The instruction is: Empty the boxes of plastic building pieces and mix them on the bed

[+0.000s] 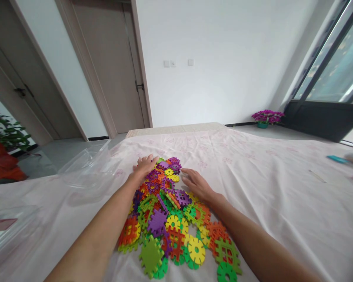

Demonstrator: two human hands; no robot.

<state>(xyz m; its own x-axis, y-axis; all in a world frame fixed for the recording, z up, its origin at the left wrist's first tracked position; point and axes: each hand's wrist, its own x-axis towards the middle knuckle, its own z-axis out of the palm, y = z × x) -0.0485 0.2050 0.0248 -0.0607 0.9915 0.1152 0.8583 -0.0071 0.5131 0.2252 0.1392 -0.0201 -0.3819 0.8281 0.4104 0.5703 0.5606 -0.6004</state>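
Observation:
Between my two arms lies a heap of plastic interlocking pieces, flat toothed squares and notched discs in purple, orange, yellow and green. At the heap's far left edge, my left hand rests with its fingers stretched over the pieces. My right hand is on the heap's right side, fingers extended toward the pieces and palm turned inward. Neither hand shows a piece held in it. A yellow disc and a lime square lie at the near end.
A white patterned cloth covers the table in wrinkles. Left of my arm sit a clear plastic container and another clear package. Far right lie a blue item and a thin stick. Beyond are doors and pink flowers.

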